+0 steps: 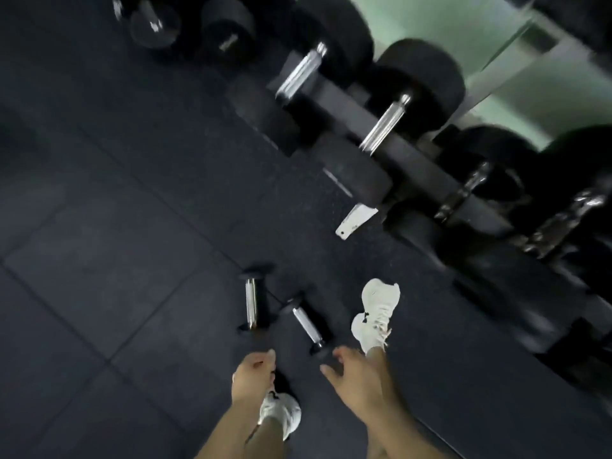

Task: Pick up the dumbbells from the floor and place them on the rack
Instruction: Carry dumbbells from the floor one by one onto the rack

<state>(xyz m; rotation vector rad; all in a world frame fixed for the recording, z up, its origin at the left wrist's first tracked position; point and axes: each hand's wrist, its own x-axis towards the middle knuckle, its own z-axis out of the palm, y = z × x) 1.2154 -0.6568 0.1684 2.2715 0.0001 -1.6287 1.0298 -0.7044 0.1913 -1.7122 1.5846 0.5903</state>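
Head view, tilted and smeared by motion blur: two small dumbbells with chrome handles and black rubber ends lie side by side on the dark rubber-tiled floor [99, 260]. The left dumbbell [251, 303] points almost straight away from the person and the right dumbbell [308, 323] is angled, its near end toward the right foot. Neither is lifted, so the step in hand is the reach for the first pickup. The left hand [253, 376] hangs just short of the left dumbbell's near end with the fingers loosely curled and, as far as the blur allows, nothing in them. The right hand [356, 380] is spread, fingers relaxed and empty, its fingertips close to the near black end of the right dumbbell but not visibly touching it. A white sneaker [377, 313] stands just right of that dumbbell and the other white sneaker [280, 412] is below the left wrist. The black steel dumbbell rack [427, 167] runs diagonally across the upper right, loaded with large black dumbbells with chrome handles [387, 124]. Its white foot plate [356, 220] is well apart from the small pair. The next move probably calls for each hand to travel forward past the rubber end, drop over the middle of its chrome bar and wrap round it. The right wrist would need to turn to match the slanted handle before lifting toward a free rack slot, which cannot be made out here.
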